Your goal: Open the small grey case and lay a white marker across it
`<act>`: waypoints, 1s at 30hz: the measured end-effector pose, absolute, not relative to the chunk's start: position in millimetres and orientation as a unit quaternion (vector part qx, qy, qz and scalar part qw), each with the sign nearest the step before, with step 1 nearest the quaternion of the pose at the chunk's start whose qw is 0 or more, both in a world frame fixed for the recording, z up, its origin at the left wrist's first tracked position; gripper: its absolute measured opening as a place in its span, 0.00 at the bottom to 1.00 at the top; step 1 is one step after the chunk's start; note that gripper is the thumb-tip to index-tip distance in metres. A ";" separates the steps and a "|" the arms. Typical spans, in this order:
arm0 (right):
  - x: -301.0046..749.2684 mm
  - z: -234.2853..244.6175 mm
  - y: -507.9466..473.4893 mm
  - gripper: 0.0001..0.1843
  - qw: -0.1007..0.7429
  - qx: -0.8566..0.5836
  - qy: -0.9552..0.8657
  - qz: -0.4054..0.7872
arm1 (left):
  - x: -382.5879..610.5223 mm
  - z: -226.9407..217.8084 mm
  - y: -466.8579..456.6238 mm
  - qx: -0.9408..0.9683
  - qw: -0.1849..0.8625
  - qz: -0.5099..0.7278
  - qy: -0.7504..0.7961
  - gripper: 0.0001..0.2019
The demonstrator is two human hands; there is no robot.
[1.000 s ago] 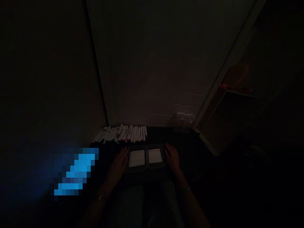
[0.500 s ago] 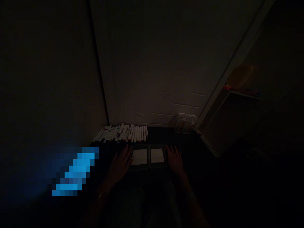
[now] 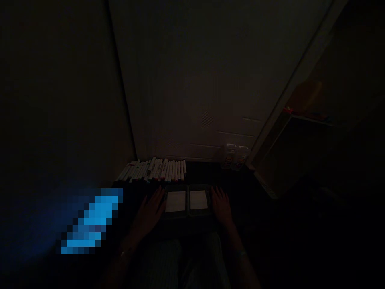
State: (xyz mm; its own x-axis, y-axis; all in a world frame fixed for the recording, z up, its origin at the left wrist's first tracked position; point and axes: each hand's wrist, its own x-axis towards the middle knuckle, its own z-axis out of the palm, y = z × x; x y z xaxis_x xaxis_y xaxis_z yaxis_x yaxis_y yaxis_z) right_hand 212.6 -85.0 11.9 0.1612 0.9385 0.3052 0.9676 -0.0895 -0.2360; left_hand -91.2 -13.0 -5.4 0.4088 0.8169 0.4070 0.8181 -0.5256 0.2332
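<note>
The left hand (image 3: 151, 209) and the right hand (image 3: 221, 204) lie flat, fingers loosely spread, holding nothing. Between them, just beside each, sit the left tray (image 3: 174, 215) and the right tray (image 3: 198, 212). Both are dark, shallow and round-cornered, and each holds a pale matte square (image 3: 175, 202). Past the left fingertips lies a row of slim white markers (image 3: 153, 170). Past the right, bare dark floor reaches two small clear boxes (image 3: 234, 156).

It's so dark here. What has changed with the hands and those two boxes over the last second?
Hardly anything. The left hand shifted only slightly at the edge of the left box, and the right hand stays flat beside the right box. Nothing was picked up or let go. The row of markers lies as before.
</note>
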 end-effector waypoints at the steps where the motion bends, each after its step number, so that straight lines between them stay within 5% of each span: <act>1: 213.3 10.6 -84.3 0.24 0.194 -0.737 -0.646 -0.037 | -91.0 -4.8 -13.2 -0.838 0.002 -0.236 -0.493 0.25; 18: 223.3 1.9 -80.6 0.24 0.321 -0.675 -0.664 0.005 | -92.4 -3.1 -13.4 -0.835 -0.024 -0.223 -0.502 0.27; 30: 225.8 -0.2 -81.7 0.26 0.445 -0.652 -0.606 0.091 | -92.0 18.5 -23.9 -0.794 -0.100 -0.371 -0.471 0.22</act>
